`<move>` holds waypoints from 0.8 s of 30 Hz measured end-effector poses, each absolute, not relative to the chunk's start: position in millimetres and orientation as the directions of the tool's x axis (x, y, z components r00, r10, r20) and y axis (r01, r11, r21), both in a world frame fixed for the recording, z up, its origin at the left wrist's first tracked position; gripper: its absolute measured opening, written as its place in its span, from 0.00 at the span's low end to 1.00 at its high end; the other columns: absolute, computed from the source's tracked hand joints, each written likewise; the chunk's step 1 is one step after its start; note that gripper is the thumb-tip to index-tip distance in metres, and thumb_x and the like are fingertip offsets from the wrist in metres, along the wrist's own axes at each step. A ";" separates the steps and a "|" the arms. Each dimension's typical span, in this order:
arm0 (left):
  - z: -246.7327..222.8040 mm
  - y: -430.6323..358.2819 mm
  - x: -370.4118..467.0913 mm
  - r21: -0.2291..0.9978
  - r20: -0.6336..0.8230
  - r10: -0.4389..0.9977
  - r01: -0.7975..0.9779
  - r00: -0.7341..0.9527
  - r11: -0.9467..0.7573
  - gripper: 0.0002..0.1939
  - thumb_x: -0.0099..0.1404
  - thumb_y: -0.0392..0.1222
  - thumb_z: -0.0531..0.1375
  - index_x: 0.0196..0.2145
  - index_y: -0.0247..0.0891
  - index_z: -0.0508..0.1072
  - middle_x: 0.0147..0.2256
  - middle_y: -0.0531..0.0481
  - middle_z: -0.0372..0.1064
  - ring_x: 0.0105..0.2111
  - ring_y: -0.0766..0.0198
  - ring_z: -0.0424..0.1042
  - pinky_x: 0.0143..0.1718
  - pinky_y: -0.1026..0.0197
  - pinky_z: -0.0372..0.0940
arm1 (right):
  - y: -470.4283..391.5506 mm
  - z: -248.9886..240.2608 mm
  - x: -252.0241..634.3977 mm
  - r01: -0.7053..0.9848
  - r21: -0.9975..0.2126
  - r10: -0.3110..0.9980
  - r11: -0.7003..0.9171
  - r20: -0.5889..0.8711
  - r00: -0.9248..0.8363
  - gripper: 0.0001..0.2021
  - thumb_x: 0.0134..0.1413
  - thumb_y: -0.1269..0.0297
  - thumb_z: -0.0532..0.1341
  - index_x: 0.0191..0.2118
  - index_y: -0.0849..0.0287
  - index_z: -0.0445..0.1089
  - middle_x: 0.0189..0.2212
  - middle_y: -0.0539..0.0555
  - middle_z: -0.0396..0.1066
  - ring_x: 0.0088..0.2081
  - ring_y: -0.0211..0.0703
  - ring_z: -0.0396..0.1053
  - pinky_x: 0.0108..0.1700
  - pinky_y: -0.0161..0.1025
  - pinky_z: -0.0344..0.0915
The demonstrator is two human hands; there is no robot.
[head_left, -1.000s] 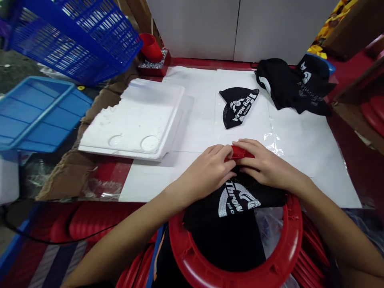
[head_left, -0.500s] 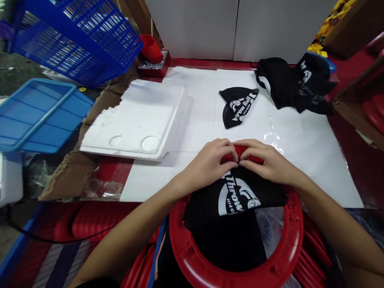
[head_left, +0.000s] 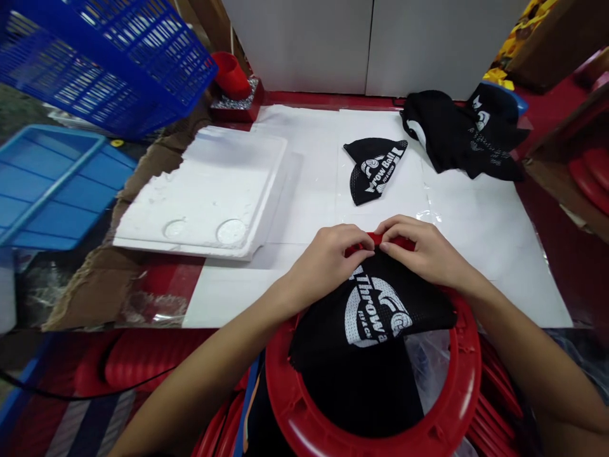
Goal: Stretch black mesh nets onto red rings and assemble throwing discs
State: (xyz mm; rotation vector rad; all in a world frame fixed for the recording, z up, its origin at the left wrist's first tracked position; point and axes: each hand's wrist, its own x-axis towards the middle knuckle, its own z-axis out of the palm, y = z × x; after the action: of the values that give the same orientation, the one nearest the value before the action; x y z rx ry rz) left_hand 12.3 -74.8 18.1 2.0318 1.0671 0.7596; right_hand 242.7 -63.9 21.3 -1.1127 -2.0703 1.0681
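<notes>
A red plastic ring (head_left: 457, 406) rests tilted in front of me, its far rim at the near edge of the table. Across its upper part lies a black mesh cloth (head_left: 318, 333) printed with white "Throw" lettering. My left hand (head_left: 335, 257) pinches the cloth's top edge at the far rim between thumb and fingers. Beside it, my right hand (head_left: 421, 251) pinches the same edge, the fingertips of both hands close together. The lower part of the ring is uncovered, and dark clothing and clear plastic show through it.
A white foam lid (head_left: 209, 184) lies left on the white-covered table (head_left: 304, 209). One printed black cloth piece (head_left: 375, 168) lies ahead, with a pile of black cloths (head_left: 442, 133) behind right. Blue baskets (head_left: 57, 184) stand left. Red rings (head_left: 499, 393) are stacked below.
My hands have shifted slightly along the far rim, with a small gap opening between their fingertips. The cloth's upper edge stays pinched; the view has moved slightly.
</notes>
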 end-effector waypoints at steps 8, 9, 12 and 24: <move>13.1 -74.4 11.9 0.763 0.201 0.835 0.453 0.512 -0.462 0.07 0.71 0.32 0.64 0.41 0.40 0.84 0.40 0.49 0.80 0.41 0.60 0.78 0.45 0.57 0.70 | -58.5 23.6 246.0 0.470 -0.824 0.861 0.316 0.041 -0.507 0.07 0.64 0.66 0.64 0.33 0.55 0.77 0.49 0.54 0.76 0.48 0.46 0.74 0.51 0.46 0.70; 12.8 -74.3 11.9 0.760 0.199 0.832 0.454 0.517 -0.464 0.07 0.71 0.32 0.65 0.41 0.40 0.83 0.40 0.49 0.80 0.41 0.60 0.78 0.46 0.57 0.70 | -57.5 23.3 246.8 0.473 -0.825 0.859 0.309 0.029 -0.511 0.07 0.64 0.66 0.64 0.33 0.55 0.77 0.49 0.54 0.76 0.48 0.46 0.74 0.50 0.46 0.70; 12.4 -74.0 12.5 0.751 0.198 0.827 0.461 0.526 -0.472 0.06 0.71 0.32 0.65 0.41 0.39 0.83 0.40 0.49 0.80 0.41 0.61 0.78 0.47 0.57 0.70 | -54.6 19.6 244.9 0.478 -0.822 0.854 0.308 0.018 -0.519 0.07 0.62 0.68 0.64 0.32 0.56 0.76 0.48 0.54 0.75 0.46 0.44 0.74 0.48 0.45 0.70; 40.5 -80.1 7.6 0.112 0.020 0.933 0.926 0.360 -0.360 0.08 0.76 0.37 0.53 0.48 0.32 0.70 0.35 0.40 0.73 0.27 0.57 0.72 0.28 0.58 0.61 | -118.7 52.3 275.7 0.804 -0.297 0.849 0.516 0.301 -0.434 0.08 0.69 0.64 0.61 0.49 0.53 0.74 0.63 0.64 0.69 0.65 0.70 0.65 0.64 0.70 0.64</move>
State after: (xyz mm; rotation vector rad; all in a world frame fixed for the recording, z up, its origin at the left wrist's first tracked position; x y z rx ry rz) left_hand 7.6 -80.1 40.5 2.5230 1.7277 0.1215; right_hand 275.7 -118.7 52.3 -1.3604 -2.3497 0.1509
